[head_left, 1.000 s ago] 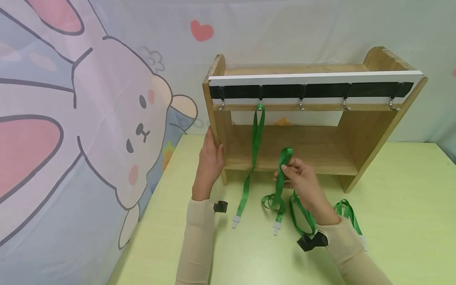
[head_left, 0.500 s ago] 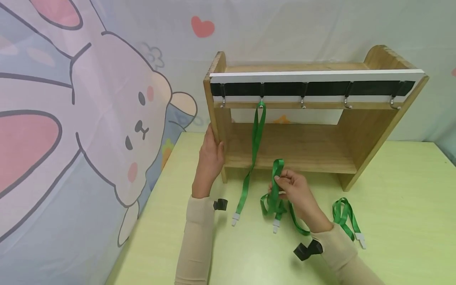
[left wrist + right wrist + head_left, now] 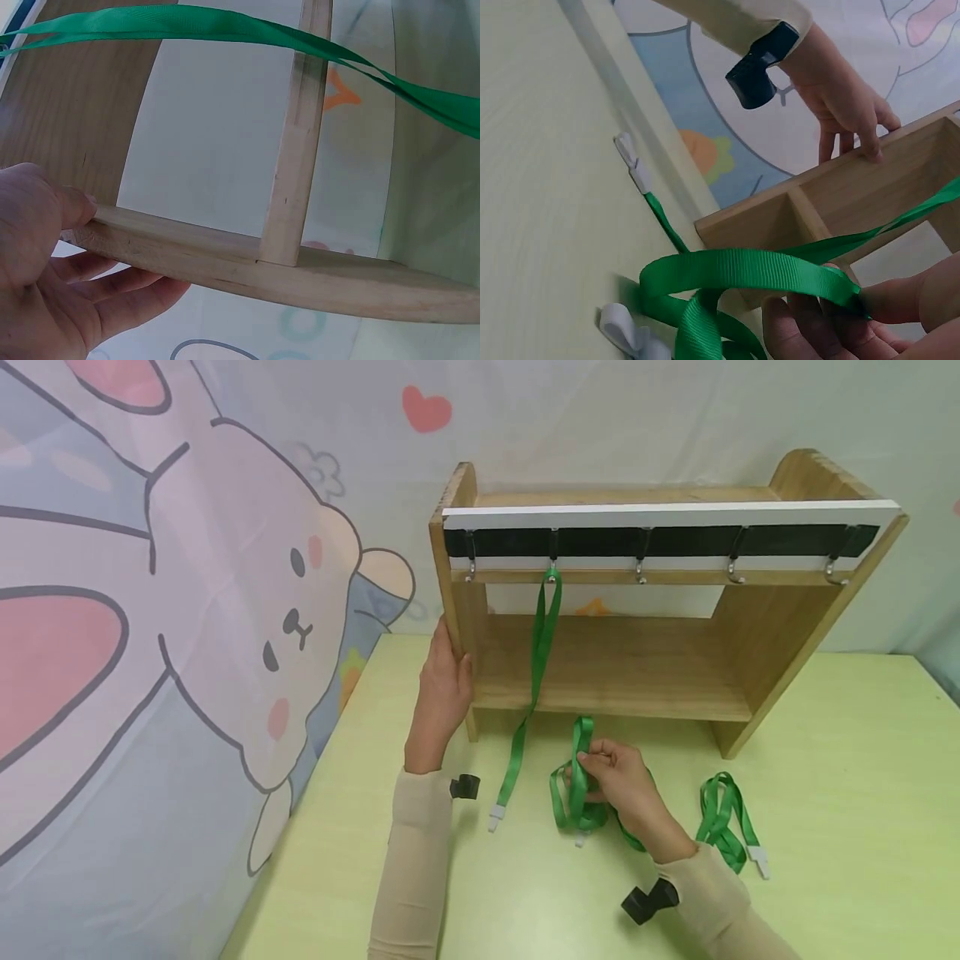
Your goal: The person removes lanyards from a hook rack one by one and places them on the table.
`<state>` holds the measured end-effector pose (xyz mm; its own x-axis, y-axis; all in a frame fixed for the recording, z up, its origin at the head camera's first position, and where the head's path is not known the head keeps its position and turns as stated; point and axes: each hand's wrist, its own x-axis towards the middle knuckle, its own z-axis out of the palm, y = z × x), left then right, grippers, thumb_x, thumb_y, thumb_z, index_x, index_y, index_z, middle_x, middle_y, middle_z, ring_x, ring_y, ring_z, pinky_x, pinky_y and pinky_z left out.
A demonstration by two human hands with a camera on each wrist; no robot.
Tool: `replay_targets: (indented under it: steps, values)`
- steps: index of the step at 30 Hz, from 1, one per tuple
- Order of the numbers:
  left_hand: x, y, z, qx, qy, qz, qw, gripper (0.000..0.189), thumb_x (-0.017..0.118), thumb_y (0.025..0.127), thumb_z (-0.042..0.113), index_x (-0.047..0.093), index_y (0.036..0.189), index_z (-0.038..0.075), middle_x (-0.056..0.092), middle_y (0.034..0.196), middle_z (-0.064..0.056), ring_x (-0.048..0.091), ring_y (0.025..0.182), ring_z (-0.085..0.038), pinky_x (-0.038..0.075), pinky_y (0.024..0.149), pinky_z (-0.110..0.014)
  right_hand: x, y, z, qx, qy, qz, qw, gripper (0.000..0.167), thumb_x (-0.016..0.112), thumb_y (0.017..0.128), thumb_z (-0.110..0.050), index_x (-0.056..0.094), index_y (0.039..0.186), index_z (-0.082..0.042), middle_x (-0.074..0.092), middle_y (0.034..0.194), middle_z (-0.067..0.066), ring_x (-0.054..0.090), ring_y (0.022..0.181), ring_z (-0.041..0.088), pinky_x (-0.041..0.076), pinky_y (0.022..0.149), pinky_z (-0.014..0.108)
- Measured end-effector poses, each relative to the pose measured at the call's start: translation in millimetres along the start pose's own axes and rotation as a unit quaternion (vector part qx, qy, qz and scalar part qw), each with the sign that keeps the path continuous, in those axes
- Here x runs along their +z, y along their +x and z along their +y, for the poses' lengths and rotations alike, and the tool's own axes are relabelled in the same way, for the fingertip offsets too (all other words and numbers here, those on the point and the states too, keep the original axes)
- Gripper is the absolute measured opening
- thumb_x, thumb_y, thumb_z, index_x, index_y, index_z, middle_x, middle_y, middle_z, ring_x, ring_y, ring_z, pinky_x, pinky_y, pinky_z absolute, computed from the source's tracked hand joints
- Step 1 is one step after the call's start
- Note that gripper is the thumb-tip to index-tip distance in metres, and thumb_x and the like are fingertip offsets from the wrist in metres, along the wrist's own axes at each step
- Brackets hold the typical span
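A small wooden shelf stands on the table with a row of hooks across its top front. My left hand grips its left side panel, thumb inside and fingers outside. Just above the table, my right hand pinches a folded green lanyard between thumb and fingers. Loops of the lanyard droop onto the table, its white clip showing below. Another green lanyard hangs from the second hook from the left, its clip end lying on the table.
To the right lies a bundled green lanyard with a white clip. Part of another green lanyard shows beneath my right hand. The other hooks carry nothing. A cartoon-printed cloth covers the wall behind and to the left.
My right hand has come down and slightly left with the lanyard, whose upper loop now sits lower, near the table. The left hand keeps its place on the side panel.
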<state>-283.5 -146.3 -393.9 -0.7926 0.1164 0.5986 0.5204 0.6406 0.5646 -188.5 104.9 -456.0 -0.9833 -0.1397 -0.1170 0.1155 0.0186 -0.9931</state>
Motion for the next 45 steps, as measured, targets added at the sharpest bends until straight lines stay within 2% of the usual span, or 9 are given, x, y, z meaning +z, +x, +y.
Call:
replay_targets:
  steps: [7,13,24,27,30,33,37,43,45]
  values:
    - [1.4,1.9,-0.1,-0.009,0.000,-0.007,0.9999,0.061,0.048,0.104,0.001,0.016,0.156,-0.006,0.039,0.146,-0.030,0.049,0.130,-0.046,0.046,0.101,-0.057,0.2,-2.6,6.4,0.018,-0.022,-0.004,0.9996,0.010,0.054,0.103,-0.003,0.054,0.103,0.007,0.057,0.073,-0.003,0.064,0.073,0.013,0.061,0.065,0.035]
    - [0.5,0.9,0.0,-0.012,0.002,-0.002,0.9999,0.062,0.048,0.104,0.000,0.016,0.156,-0.006,0.039,0.147,-0.031,0.050,0.129,-0.047,0.047,0.100,-0.058,-0.6,-2.0,13.7,0.022,-0.054,-0.008,0.9983,0.016,0.052,0.103,0.000,0.054,0.111,0.013,0.071,0.083,0.008,0.068,0.066,0.016,0.060,0.060,0.034]
    - [0.3,-0.1,1.6,-0.006,0.001,0.000,1.0000,0.061,0.048,0.103,-0.001,0.016,0.156,-0.007,0.039,0.146,-0.031,0.050,0.128,-0.047,0.047,0.100,-0.058,-2.1,-1.2,17.3,0.052,-0.105,0.021,0.9929,0.027,0.056,0.100,0.001,0.051,0.122,0.017,0.069,0.092,0.017,0.065,0.063,0.016,0.057,0.054,0.028]
    - [0.2,-0.1,2.3,-0.005,0.003,0.000,1.0000,0.061,0.048,0.103,-0.002,0.016,0.156,-0.006,0.040,0.146,-0.031,0.051,0.128,-0.047,0.048,0.099,-0.058,-1.9,-0.6,19.7,0.049,-0.121,0.026,0.9911,0.028,0.057,0.100,0.000,0.051,0.122,0.016,0.068,0.088,0.017,0.063,0.059,0.015,0.055,0.052,0.027]
    - [-0.2,-0.2,2.7,-0.007,0.004,0.001,1.0000,0.061,0.048,0.103,-0.002,0.016,0.156,-0.006,0.040,0.145,-0.030,0.051,0.128,-0.047,0.049,0.098,-0.058,-1.1,0.9,22.0,0.038,-0.156,0.029,0.9866,0.028,0.059,0.100,-0.001,0.051,0.121,0.014,0.066,0.078,0.014,0.059,0.051,0.015,0.053,0.048,0.027]
    - [-0.1,-0.9,2.6,-0.009,0.005,0.001,1.0000,0.062,0.048,0.103,-0.002,0.016,0.156,-0.006,0.040,0.146,-0.030,0.051,0.128,-0.047,0.048,0.098,-0.058,-0.6,2.2,24.1,0.023,-0.199,0.033,0.9791,0.027,0.061,0.099,-0.003,0.053,0.119,0.012,0.064,0.068,0.010,0.055,0.044,0.014,0.049,0.045,0.027]
    - [-0.1,-0.7,2.4,-0.008,0.004,0.001,1.0000,0.061,0.048,0.103,-0.002,0.016,0.156,-0.006,0.040,0.146,-0.030,0.050,0.129,-0.046,0.048,0.100,-0.057,-0.7,2.7,24.9,-0.007,-0.263,0.038,0.9639,0.027,0.065,0.097,-0.007,0.056,0.115,0.011,0.061,0.064,0.007,0.050,0.043,0.012,0.043,0.043,0.026]
    - [0.6,-0.2,1.0,0.000,0.005,0.004,1.0000,0.060,0.048,0.103,-0.002,0.017,0.154,-0.008,0.040,0.144,-0.032,0.051,0.128,-0.048,0.047,0.100,-0.058,0.4,-0.1,22.8,-0.068,-0.376,0.049,0.9229,0.025,0.068,0.095,-0.010,0.061,0.106,0.010,0.048,0.054,0.001,0.040,0.043,0.010,0.034,0.043,0.025]
    - [0.9,-0.3,0.9,0.000,0.005,0.004,1.0000,0.060,0.048,0.103,-0.002,0.017,0.154,-0.008,0.040,0.144,-0.032,0.051,0.128,-0.048,0.047,0.100,-0.058,0.9,-1.5,21.9,-0.080,-0.398,0.053,0.9125,0.025,0.068,0.095,-0.011,0.061,0.105,0.010,0.046,0.052,0.000,0.039,0.042,0.010,0.033,0.042,0.025]
